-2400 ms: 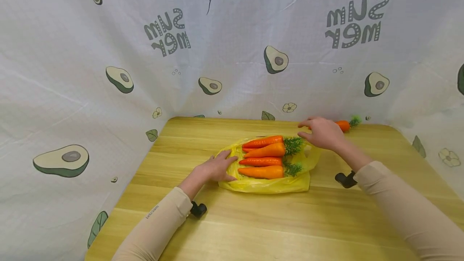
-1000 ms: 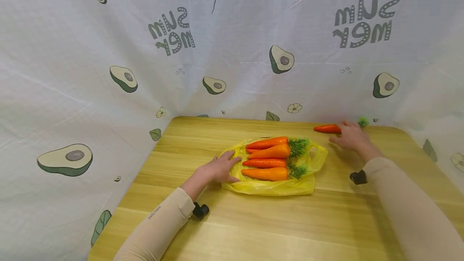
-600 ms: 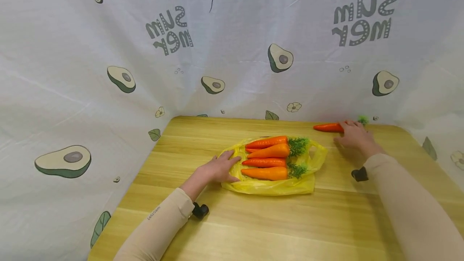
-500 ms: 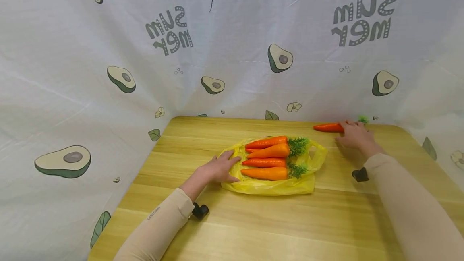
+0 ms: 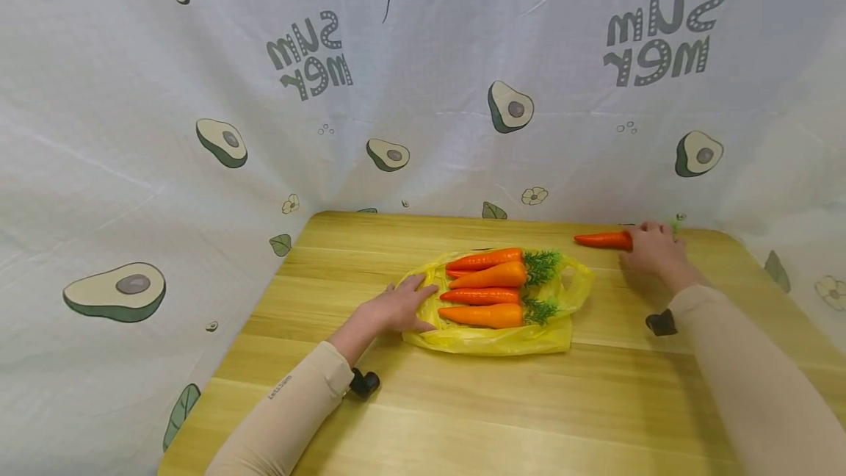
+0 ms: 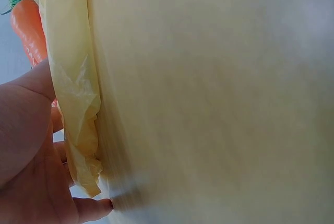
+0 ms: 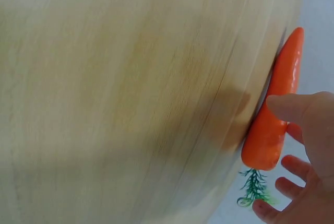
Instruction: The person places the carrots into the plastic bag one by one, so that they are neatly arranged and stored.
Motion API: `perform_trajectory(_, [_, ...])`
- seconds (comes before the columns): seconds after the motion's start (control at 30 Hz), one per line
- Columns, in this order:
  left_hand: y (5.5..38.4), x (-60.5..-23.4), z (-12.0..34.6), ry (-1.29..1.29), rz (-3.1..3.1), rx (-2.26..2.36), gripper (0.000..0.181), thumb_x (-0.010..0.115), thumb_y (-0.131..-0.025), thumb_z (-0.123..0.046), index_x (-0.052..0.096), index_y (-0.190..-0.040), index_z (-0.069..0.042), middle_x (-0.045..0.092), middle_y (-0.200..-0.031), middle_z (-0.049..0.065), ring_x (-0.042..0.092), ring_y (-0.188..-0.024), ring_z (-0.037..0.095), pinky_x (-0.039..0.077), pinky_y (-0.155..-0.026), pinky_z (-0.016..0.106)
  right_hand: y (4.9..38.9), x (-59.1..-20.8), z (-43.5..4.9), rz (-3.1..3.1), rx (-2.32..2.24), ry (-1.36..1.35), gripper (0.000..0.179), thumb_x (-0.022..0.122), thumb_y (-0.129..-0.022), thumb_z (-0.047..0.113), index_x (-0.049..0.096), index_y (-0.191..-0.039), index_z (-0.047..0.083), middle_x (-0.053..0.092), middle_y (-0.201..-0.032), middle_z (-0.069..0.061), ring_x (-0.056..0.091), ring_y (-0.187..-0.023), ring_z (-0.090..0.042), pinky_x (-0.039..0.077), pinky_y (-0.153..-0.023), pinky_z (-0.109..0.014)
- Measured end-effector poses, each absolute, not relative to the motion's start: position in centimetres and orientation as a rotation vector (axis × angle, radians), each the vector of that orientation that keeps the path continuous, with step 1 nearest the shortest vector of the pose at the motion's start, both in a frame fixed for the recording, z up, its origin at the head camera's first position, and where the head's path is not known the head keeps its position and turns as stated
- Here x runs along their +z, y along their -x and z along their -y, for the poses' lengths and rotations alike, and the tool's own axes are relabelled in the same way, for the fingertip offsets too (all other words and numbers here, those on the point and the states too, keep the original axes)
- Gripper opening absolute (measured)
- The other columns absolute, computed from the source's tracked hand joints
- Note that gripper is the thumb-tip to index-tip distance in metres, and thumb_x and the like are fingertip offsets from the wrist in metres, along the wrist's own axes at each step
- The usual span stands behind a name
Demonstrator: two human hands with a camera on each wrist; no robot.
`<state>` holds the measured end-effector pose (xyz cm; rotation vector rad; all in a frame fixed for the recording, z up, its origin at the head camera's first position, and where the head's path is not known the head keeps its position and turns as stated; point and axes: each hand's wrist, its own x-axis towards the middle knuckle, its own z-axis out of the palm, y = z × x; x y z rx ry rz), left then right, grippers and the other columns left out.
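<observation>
At the back right of the table in the head view, my right hand (image 5: 654,250) pinches a red-orange carrot (image 5: 601,240). The right wrist view has the thumb on one side of that carrot (image 7: 282,83) and the index finger on the other; its green top (image 7: 254,185) hangs by the other fingers. My left hand (image 5: 396,307) rests with spread fingers on the left end of a flattened yellow plastic bag (image 5: 489,344). Several carrots (image 5: 485,296) lie side by side on the bag, tips to the left, leafy tops to the right. In the left wrist view the bag's edge (image 6: 73,78) runs past the thumb.
A wooden table (image 5: 463,417) lies under everything, its back edge close to a white cloth (image 5: 423,79) printed with avocados and lettering. The bag's handle loop (image 5: 578,285) sticks out to the right. Black wrist cameras (image 5: 661,323) sit below each wrist.
My right hand has gone from above the bag to the carrot at the back and taken hold of it. The carrot has shifted slightly toward me and right. My left hand stays on the bag.
</observation>
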<state>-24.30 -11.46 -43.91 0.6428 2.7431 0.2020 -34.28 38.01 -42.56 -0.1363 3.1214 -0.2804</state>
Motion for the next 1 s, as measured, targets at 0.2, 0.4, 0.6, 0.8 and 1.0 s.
perform_trajectory(0.2, [24.4,-44.0,11.5,-0.638,-2.743,0.2,0.083,0.066,-0.092,-0.056,0.03,-0.16,-0.025,0.012,-0.17,0.01,0.013,-0.157,0.029,0.018,-0.123,0.058,34.3,-42.7,-38.6,-3.113,-0.303,0.141,0.056,0.063,-0.091,0.017,0.043,-0.135,-0.014,0.032,-0.135,-0.043,0.026,-0.12,-0.064,0.024,-0.096,-0.083])
perform_trajectory(0.4, [24.5,-44.1,11.5,-0.635,-2.745,0.198,0.083,0.066,-0.092,-0.056,0.03,-0.16,-0.025,0.012,-0.17,0.01,0.012,-0.157,0.03,0.019,-0.123,0.058,34.1,-42.4,-38.8,-3.111,-0.326,0.095,0.064,0.061,-0.089,0.011,0.034,-0.142,-0.013,0.028,-0.137,-0.045,0.029,-0.121,-0.065,0.027,-0.095,-0.083])
perform_trajectory(0.6, [24.4,-44.1,11.5,-0.633,-2.743,0.202,0.083,0.066,-0.092,-0.056,0.03,-0.16,-0.025,0.012,-0.17,0.01,0.012,-0.157,0.029,0.019,-0.123,0.058,33.8,-42.2,-39.2,-3.096,-0.325,0.121,0.065,0.056,-0.086,0.006,0.035,-0.143,-0.016,0.031,-0.129,-0.043,0.039,-0.114,-0.061,0.034,-0.088,-0.08])
perform_trajectory(0.8, [24.4,-44.2,11.5,-0.643,-2.744,0.198,0.083,0.066,-0.092,-0.056,0.03,-0.16,-0.024,0.013,-0.17,0.01,0.013,-0.157,0.03,0.019,-0.123,0.058,33.8,-42.3,-39.8,-3.102,-0.3,0.149,0.053,0.054,-0.088,0.006,0.044,-0.135,-0.015,0.034,-0.13,-0.043,0.041,-0.115,-0.061,0.036,-0.086,-0.082])
perform_trajectory(1.0, [24.4,-44.1,11.4,-0.642,-2.745,0.197,0.083,0.066,-0.092,-0.056,0.03,-0.16,-0.024,0.012,-0.17,0.01,0.013,-0.157,0.03,0.019,-0.123,0.058,34.0,-42.4,-40.3,-3.06,-0.301,0.147,0.05,0.055,-0.09,0.007,0.045,-0.134,-0.014,0.046,-0.13,-0.044,0.049,-0.111,-0.06,0.037,-0.087,-0.08])
